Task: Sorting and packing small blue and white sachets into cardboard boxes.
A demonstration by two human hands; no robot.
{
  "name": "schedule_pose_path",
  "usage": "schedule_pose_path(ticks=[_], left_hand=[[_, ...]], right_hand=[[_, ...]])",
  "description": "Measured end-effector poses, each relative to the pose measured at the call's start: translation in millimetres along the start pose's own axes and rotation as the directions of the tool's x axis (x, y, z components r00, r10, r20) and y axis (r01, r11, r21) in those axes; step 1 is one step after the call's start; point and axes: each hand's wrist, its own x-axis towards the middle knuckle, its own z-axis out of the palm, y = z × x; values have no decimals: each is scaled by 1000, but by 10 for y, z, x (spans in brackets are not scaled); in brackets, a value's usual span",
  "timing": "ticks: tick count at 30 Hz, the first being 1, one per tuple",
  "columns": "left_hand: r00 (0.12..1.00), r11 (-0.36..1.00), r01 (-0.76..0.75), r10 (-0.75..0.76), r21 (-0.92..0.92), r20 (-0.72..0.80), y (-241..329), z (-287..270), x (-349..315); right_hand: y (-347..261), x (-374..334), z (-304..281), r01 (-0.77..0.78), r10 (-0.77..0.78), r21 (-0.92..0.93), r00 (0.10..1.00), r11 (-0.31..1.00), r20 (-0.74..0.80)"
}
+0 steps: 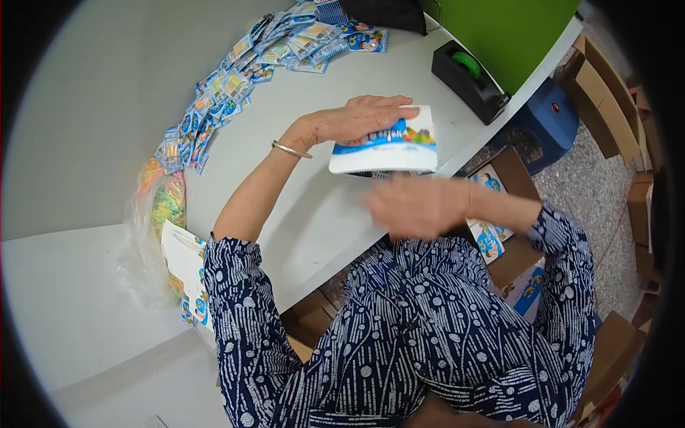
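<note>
A small white and blue printed carton [399,143] is tilted above the white table, its near end facing me. My left hand [364,120] grips it from above, fingers laid across its printed side. Inside the near end, a bit of dark striped packaging shows. Just below that end is my right hand [414,205], smeared by motion, so its fingers and anything in them cannot be made out. A metal bangle [292,150] circles my left wrist.
Small blue printed sachets [232,85] lie in a long curved heap along the table's far left. A black tape dispenser [471,82] stands at the right edge. Flat white cartons [187,264] and a clear bag [153,242] lie left. An open cardboard box [517,178] holds printed cartons beside a blue stool [546,125].
</note>
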Motion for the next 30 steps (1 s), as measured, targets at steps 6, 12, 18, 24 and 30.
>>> schedule_pose_path(ticks=[6, 12, 18, 24, 30], left_hand=[[993, 941, 82, -52, 328, -102, 100, 273, -81], [886, 991, -5, 66, 133, -458, 125, 558, -234], [914, 956, 39, 84, 290, -398, 217, 642, -597], [945, 885, 84, 74, 457, -317, 306, 699, -682], [907, 831, 176, 71, 527, -415, 396, 860, -642]], right_hand=[[85, -119, -136, -612, 661, 321, 748, 723, -61], [347, -424, 210, -772, 741, 287, 630, 567, 231], [393, -394, 92, -731, 629, 164, 662, 662, 409], [334, -171, -6, -705, 597, 63, 640, 706, 484], [169, -120, 132, -719, 688, -126, 576, 683, 442]])
